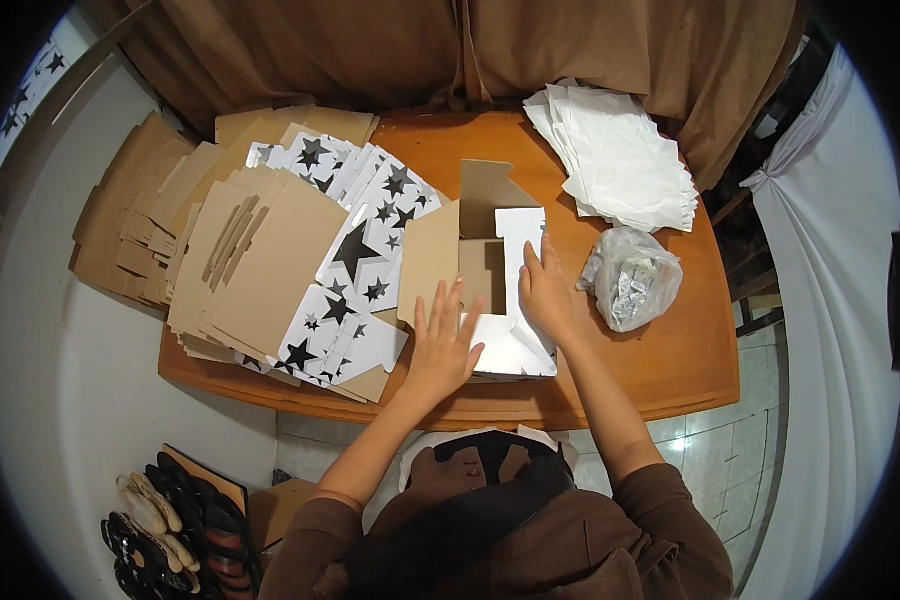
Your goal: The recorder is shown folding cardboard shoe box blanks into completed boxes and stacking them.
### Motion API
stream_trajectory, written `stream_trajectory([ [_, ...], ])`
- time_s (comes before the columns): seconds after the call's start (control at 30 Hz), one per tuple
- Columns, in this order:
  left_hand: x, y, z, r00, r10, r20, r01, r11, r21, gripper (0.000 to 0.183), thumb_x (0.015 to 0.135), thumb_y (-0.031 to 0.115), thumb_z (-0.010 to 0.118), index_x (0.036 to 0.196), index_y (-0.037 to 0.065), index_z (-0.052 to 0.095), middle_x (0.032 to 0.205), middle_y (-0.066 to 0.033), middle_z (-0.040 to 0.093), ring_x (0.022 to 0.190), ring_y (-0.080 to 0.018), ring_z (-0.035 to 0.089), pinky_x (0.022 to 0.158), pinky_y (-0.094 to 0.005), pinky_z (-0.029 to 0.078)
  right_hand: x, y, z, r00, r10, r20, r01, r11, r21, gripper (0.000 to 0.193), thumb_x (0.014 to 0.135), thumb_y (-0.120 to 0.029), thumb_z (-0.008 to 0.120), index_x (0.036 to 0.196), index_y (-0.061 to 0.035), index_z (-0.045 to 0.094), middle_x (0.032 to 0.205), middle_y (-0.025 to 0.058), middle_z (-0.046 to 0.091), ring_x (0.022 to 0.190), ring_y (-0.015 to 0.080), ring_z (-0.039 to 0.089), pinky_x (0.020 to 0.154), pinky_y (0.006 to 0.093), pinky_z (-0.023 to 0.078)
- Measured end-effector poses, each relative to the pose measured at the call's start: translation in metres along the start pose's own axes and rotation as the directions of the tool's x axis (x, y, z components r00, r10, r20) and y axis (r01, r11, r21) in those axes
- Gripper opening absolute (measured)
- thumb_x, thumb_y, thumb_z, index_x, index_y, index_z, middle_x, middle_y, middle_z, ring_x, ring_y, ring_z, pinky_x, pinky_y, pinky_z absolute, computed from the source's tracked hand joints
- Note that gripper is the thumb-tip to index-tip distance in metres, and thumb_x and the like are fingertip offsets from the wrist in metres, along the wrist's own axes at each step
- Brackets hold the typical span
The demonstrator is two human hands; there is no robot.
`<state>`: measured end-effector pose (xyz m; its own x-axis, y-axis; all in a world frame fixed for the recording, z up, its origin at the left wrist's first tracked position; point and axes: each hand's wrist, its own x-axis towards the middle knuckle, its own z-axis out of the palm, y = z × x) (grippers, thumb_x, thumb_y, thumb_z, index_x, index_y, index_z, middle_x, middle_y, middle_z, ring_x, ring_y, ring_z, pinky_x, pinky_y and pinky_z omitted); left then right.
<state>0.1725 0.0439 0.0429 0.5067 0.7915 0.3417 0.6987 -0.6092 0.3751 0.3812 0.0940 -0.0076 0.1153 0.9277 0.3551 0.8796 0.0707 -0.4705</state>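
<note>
A cardboard box point(511, 345), white outside and brown inside, stands partly folded near the table's front edge. Its far and left flaps are up or spread outward, and its brown inside shows. My left hand point(444, 340) is open, fingers spread, over the box's near left corner by the left flap. On the right side, my right hand point(546, 295) lies along the white folded flap with its fingers stretched out. Neither hand grasps anything that I can see.
Stacked flat brown cardboard point(270, 255) and white star-printed sheets point(355, 255) cover the table's left side. White paper sheets point(620, 155) lie at the far right. Nearer, a clear plastic bag point(635, 280) holds crumpled material. Shoes point(185, 520) sit on the floor at lower left.
</note>
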Motion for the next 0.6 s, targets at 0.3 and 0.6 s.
stream_trajectory([
  [0.3, 0.016, -0.006, 0.03, 0.976, 0.177, 0.13, -0.187, 0.98, 0.067, 0.03, 0.085, 0.028, 0.059, 0.112, 0.018, 0.063, 0.105, -0.0022, 0.062, 0.107, -0.0209, 0.054, 0.106, -0.0465, 0.028, -0.003, 0.002, 0.001, 1.0, 0.003, 0.011, -0.003, 1.0, -0.02, 0.042, 0.088, -0.014, 0.05, 0.128, -0.002, 0.048, 0.139, 0.0284, 0.032, 0.121, 0.0436, 0.04, 0.099, 0.0457, 0.037],
  [0.6, 0.016, -0.014, 0.035, 0.966, 0.163, 0.203, -0.187, 0.977, 0.103, 0.027, 0.085, 0.034, 0.058, 0.106, 0.02, 0.067, 0.092, -0.0005, 0.064, 0.097, -0.0176, 0.057, 0.107, -0.0443, 0.026, -0.002, 0.009, -0.001, 0.994, 0.057, 0.097, -0.069, 0.991, 0.118, 0.04, 0.09, -0.016, 0.048, 0.128, -0.002, 0.048, 0.143, 0.0245, 0.027, 0.124, 0.0425, 0.039, 0.1, 0.0436, 0.037],
])
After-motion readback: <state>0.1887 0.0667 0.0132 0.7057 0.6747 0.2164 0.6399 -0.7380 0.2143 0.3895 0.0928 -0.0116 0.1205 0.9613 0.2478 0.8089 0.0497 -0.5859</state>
